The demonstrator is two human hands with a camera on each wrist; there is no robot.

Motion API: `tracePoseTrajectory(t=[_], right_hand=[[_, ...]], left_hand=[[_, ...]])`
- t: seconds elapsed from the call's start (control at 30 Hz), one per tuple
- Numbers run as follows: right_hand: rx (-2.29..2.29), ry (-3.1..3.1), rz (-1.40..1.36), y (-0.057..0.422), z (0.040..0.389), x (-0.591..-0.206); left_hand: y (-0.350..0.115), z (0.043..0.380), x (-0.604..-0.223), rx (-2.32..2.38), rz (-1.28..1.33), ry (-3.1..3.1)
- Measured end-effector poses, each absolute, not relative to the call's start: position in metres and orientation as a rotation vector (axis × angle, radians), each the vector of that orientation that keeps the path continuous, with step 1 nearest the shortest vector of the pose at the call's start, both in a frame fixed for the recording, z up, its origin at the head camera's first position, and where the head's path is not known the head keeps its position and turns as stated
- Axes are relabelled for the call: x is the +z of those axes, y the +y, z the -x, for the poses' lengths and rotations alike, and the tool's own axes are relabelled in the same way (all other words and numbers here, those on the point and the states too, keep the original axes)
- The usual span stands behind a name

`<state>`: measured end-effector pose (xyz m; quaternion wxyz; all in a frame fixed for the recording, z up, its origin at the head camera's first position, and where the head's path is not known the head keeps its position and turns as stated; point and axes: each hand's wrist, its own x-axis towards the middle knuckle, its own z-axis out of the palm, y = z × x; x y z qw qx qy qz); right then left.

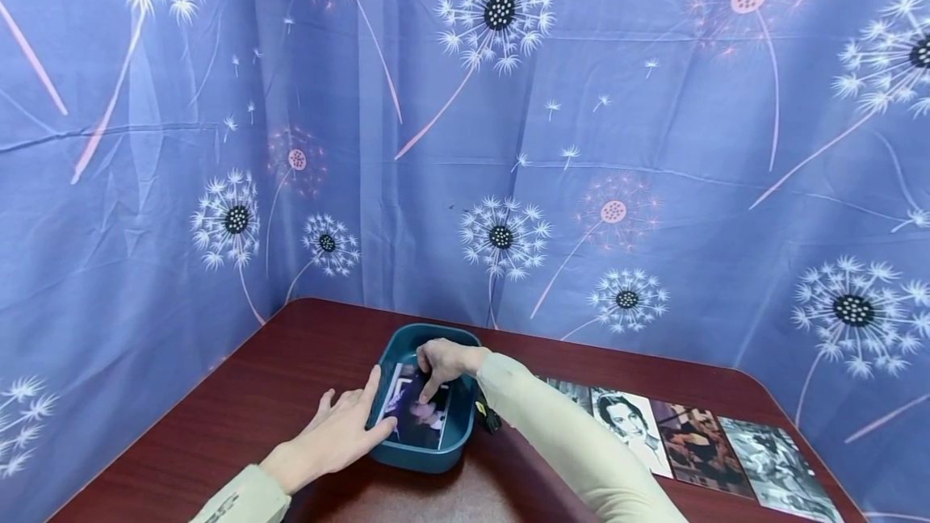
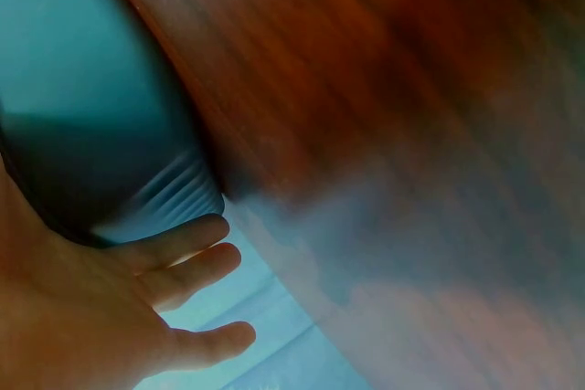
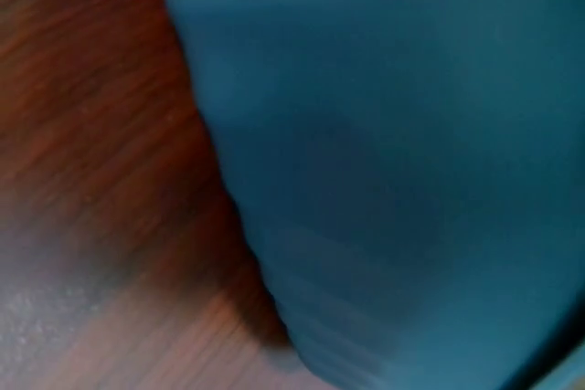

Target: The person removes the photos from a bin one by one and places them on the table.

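On the wooden surface [image 1: 291, 370], a spread left hand [image 1: 337, 433] is touching a teal tub [image 1: 425, 460]. Inside, a pointing right hand [image 1: 445, 361] is partly hiding a photo [image 1: 420, 431].

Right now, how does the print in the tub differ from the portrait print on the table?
Colour: the tub print shows purple and pink on dark; the portrait print is black and white.
Place: the tub print is inside the blue tub; the portrait print lies on the table.
Cover: the right hand partly hides the tub print; the right sleeve partly hides the portrait print.
Shared: both look rectangular.
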<state>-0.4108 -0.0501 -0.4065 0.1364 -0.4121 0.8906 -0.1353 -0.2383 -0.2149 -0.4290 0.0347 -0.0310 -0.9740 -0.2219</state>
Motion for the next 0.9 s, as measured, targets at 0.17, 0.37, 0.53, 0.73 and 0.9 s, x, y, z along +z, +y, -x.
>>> tracePoseTrajectory(t=[0.17,0.37,0.53,0.73,0.9], right_hand=[[-0.461,2.605,1.210,-0.047,0.410,-0.402],[-0.661,2.542,1.210,-0.039,0.410,-0.394],[-0.798,2.545,1.235,-0.029,0.415,-0.375],[-0.975,2.522,1.199,-0.006,0.425,-0.349],[-1.027,2.469,1.134,0.028,0.420,-0.333]], left_hand=[[-0.214,0.238,-0.430,-0.679,0.101,-2.988],[-0.214,0.239,-0.431,-0.667,0.106,-2.987],[-0.216,0.240,-0.431,-0.635,0.100,-2.997],[-0.217,0.240,-0.431,-0.630,0.103,-2.987],[-0.217,0.239,-0.431,-0.632,0.112,-2.985]])
